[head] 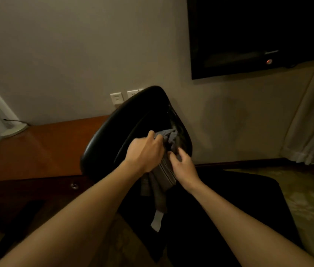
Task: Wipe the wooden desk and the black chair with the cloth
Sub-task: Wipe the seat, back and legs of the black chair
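Note:
A black chair (pixel 125 128) stands in the middle, its rounded backrest tilted toward the wall and its dark seat spreading to the lower right. A grey cloth (pixel 163 176) hangs in front of the backrest, with a white label at its lower end. My left hand (pixel 144 151) grips the cloth's upper part against the backrest. My right hand (pixel 183 166) pinches the cloth just to the right of it. The wooden desk (pixel 42 149) lies to the left, behind the chair.
A white lamp base (pixel 14 130) sits on the desk's far left corner. Wall sockets (pixel 125 96) show above the chair. A dark television (pixel 256 33) hangs at the upper right, and a pale curtain (pixel 310 120) falls at the right edge. Patterned carpet covers the floor.

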`<control>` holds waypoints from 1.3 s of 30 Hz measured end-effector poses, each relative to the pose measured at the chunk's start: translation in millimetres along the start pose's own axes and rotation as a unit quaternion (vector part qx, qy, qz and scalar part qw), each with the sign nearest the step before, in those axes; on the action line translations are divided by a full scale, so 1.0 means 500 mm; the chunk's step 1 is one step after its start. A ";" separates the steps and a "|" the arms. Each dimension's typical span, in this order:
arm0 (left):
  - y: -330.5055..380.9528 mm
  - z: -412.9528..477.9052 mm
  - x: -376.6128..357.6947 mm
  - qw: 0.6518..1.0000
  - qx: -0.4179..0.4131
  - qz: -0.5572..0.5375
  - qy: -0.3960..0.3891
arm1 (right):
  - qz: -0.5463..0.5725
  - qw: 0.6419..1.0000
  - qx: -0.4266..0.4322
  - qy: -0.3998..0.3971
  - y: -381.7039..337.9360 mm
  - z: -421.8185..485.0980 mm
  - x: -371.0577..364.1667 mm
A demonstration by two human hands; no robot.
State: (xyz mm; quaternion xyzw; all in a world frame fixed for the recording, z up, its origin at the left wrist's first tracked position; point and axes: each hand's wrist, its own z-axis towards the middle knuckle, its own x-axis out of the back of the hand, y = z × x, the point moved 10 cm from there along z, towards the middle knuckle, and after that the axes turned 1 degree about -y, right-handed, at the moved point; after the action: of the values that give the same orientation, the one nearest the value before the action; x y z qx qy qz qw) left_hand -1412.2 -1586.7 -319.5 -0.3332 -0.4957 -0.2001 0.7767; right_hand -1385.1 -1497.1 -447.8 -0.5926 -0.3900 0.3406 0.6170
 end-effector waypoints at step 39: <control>-0.030 0.259 -0.020 0.989 -0.037 0.118 0.079 | -0.196 0.960 0.179 0.088 -0.118 0.268 -0.014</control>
State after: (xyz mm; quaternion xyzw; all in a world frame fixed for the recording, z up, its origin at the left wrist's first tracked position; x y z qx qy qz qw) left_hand -1508.6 -1504.7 -286.6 -0.4011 -0.3820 -0.1507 0.8188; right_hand -1509.8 -1444.9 -390.3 -0.4117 -0.3753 0.2240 0.7997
